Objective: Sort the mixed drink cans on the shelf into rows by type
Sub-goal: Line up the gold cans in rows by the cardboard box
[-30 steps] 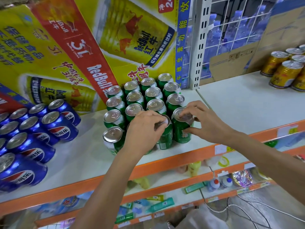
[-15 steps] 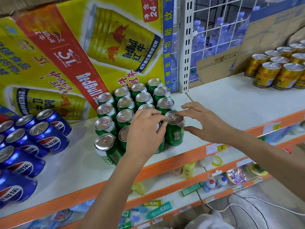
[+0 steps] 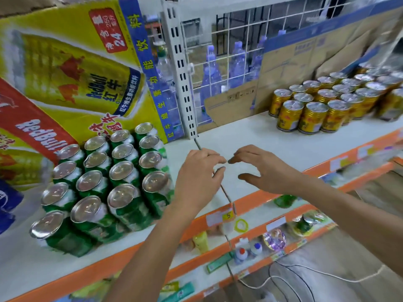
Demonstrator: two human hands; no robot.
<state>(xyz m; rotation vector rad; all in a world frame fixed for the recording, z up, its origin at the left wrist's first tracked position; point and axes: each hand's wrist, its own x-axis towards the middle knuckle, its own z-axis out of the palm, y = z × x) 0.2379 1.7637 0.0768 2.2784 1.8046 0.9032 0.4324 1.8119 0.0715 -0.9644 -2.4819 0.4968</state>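
Head view: left hand point(image 3: 197, 179), right hand point(image 3: 270, 171) hover empty, relaxed; blue cans point(image 3: 8, 200) cropped at left.

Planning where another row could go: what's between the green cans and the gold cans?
In the head view, bare white shelf crossed by a thin divider rod; the left hand and right hand hover above it, holding nothing.

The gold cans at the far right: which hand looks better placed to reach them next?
Probably the right hand. It hovers empty on the side nearer the gold cans, while the left hand, also empty, sits beside the green cans.
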